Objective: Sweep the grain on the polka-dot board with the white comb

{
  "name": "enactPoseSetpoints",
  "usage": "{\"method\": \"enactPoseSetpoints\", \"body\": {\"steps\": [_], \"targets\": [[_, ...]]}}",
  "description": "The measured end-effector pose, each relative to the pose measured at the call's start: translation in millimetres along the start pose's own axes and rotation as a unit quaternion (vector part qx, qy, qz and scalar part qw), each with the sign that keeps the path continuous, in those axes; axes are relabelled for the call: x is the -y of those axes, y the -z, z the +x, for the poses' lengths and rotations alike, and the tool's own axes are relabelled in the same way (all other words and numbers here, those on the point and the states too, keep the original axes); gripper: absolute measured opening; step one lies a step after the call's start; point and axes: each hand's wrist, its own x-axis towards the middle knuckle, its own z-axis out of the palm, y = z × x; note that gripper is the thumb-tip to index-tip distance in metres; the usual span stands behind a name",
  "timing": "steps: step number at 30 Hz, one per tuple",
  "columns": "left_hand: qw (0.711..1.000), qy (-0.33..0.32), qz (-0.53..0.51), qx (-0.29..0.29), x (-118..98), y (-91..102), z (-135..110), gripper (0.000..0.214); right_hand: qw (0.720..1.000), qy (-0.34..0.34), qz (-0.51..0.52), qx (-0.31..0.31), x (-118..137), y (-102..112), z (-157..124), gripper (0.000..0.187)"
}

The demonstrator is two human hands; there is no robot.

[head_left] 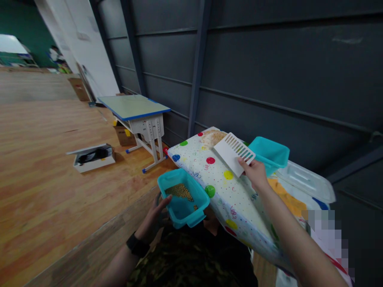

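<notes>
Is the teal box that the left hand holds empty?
No, the teal box in the left hand has a heap of yellowish grains inside.

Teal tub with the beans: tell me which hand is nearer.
Left. The left hand grips the teal tub at its rim; the right hand is off to its right, holding the white slotted scoop.

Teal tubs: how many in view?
2. Near tub held by the left hand at the table edge, grains inside; far tub on the table behind the white scoop in the right hand. Others may be out of view.
</notes>
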Motion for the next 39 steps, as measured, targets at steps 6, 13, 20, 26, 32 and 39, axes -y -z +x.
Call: {"method": "enactPoseSetpoints", "body": {"steps": [6, 13, 20, 26, 32, 39], "targets": [[1.0, 0.013, 0.004, -0.017, 7, 5.8, 5, 0.113, 0.933, 0.063, -0.349, -0.059, 22, -11, 41, 0.04], [1.0, 0.013, -0.001, -0.021, 17, 16.0, 13, 0.113, 0.89, 0.106, -0.442, -0.037, 16, -47, 27, 0.042], [1.0, 0.004, 0.007, -0.018, 14, 16.6, 11, 0.105, 0.915, 0.114, -0.386, -0.008, 7, -44, 25, 0.048], [1.0, 0.013, 0.008, -0.011, 13, 17.6, 10, 0.104, 0.91, 0.121, -0.397, 0.002, 7, -47, 17, 0.038], [1.0, 0.008, 0.009, -0.026, 12, 16.3, 9, 0.1, 0.911, 0.148, -0.383, 0.036, 9, -53, 13, 0.04], [1.0, 0.008, 0.008, -0.019, 11, 15.3, 8, 0.098, 0.911, 0.152, -0.382, 0.037, 13, -54, 8, 0.04]]}}
